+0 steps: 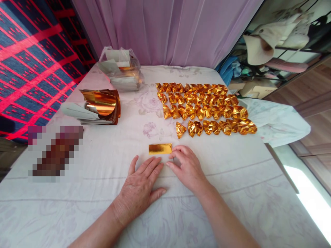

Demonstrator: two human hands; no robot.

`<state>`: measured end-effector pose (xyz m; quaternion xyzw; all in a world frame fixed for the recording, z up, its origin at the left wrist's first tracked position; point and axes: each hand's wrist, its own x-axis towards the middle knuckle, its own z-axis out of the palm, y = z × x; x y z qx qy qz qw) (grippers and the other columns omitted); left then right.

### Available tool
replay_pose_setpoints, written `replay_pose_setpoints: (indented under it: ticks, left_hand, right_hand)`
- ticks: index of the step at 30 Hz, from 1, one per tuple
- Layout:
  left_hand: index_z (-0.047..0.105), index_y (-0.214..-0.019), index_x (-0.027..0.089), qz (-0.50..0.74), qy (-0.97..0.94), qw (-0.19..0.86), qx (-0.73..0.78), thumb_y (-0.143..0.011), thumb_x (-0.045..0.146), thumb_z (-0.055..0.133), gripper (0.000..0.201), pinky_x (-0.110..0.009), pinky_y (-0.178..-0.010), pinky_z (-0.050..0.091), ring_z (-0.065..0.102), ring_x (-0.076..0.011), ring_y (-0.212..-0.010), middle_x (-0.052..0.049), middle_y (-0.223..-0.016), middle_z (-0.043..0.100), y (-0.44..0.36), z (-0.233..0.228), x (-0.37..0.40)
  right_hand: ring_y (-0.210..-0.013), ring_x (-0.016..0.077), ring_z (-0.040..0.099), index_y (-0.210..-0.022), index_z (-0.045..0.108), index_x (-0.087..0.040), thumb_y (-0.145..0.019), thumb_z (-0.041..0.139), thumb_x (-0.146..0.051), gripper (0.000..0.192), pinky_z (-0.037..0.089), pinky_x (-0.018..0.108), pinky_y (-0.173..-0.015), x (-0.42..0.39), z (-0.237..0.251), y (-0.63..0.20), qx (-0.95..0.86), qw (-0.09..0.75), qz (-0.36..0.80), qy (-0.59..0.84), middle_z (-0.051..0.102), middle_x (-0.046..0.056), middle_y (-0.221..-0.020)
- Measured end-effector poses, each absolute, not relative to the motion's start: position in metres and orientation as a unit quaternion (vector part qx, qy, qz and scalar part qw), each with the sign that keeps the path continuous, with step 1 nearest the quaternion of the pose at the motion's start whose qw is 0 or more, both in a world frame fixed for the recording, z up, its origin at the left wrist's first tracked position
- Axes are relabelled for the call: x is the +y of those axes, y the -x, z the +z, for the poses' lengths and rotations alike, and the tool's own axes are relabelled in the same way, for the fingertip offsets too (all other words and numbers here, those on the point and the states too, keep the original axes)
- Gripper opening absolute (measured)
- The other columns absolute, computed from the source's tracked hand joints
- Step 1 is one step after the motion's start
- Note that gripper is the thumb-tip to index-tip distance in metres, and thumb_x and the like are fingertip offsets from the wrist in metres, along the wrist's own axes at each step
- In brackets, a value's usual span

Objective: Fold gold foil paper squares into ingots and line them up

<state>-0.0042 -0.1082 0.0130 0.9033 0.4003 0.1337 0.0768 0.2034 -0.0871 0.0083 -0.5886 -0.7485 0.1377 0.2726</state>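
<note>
A small folded strip of gold foil paper (160, 148) lies flat on the white cloth-covered table (77, 213). My left hand (141, 186) rests palm down on the cloth just below the strip, fingers spread. My right hand (187, 168) lies beside it, its fingertips touching the strip's right end. Neither hand grips anything. Beyond the strip sit several rows of folded gold paper ingots (204, 105).
A curled stack of gold foil sheets (99, 106) lies at the left. A clear plastic bag (121, 69) with more paper sits at the back. A blurred dark object (55, 153) lies front left. A purple curtain hangs behind; the table's right edge drops to the floor.
</note>
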Motion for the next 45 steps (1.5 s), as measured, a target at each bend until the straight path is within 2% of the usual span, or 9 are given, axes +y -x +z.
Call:
replay_pose_setpoints:
  ticks: [12,17,26,33,45]
  left_hand:
    - [0.057,-0.134,0.02,0.142,-0.904,0.07,0.397,-0.094,0.056,0.049,0.054,-0.055,-0.121,0.002,0.053,-0.0286,-0.128,-0.011,-0.14,0.059,0.004,0.011,-0.108]
    - [0.052,-0.139,0.024,0.127,-0.914,0.052,0.383,-0.092,0.058,0.052,0.058,-0.058,-0.12,0.0,0.051,-0.0289,-0.128,-0.011,-0.141,0.056,0.005,0.012,-0.106]
    - [0.056,-0.136,0.025,0.136,-0.908,0.067,0.391,-0.09,0.061,0.054,0.059,-0.061,-0.119,0.006,0.052,-0.0292,-0.126,-0.011,-0.14,0.057,0.006,0.01,-0.105]
    - [0.053,-0.138,0.021,0.104,-0.926,0.06,0.358,-0.094,0.057,0.049,0.057,-0.057,-0.12,-0.004,0.05,-0.0263,-0.133,-0.012,-0.146,0.053,0.017,0.011,-0.099]
    - [0.055,-0.136,0.021,0.087,-0.926,0.035,0.367,-0.096,0.052,0.049,0.051,-0.052,-0.119,-0.014,0.047,-0.0265,-0.136,-0.009,-0.144,0.056,0.034,0.012,-0.1]
  right_hand:
    - [-0.097,0.0207,0.06,-0.089,0.069,-0.026,-0.077,0.073,-0.013,0.017,0.048,0.039,-0.089,-0.086,0.012,-0.217,-0.76,0.237,0.148,0.587,0.064,0.002,-0.1]
    - [-0.096,0.0208,0.059,-0.089,0.068,-0.024,-0.077,0.074,-0.014,0.018,0.047,0.039,-0.088,-0.086,0.013,-0.216,-0.762,0.234,0.145,0.587,0.064,0.002,-0.1]
    - [-0.098,0.0212,0.059,-0.091,0.069,-0.025,-0.079,0.073,-0.017,0.015,0.047,0.039,-0.089,-0.085,0.01,-0.217,-0.765,0.232,0.135,0.585,0.064,0.003,-0.102]
    - [-0.099,0.0218,0.06,-0.091,0.07,-0.025,-0.078,0.073,-0.015,0.016,0.047,0.039,-0.09,-0.084,0.008,-0.217,-0.761,0.23,0.142,0.59,0.065,0.003,-0.102]
    - [-0.099,0.0218,0.06,-0.089,0.07,-0.024,-0.079,0.073,-0.014,0.015,0.046,0.039,-0.088,-0.084,0.01,-0.217,-0.757,0.227,0.149,0.594,0.065,0.003,-0.102]
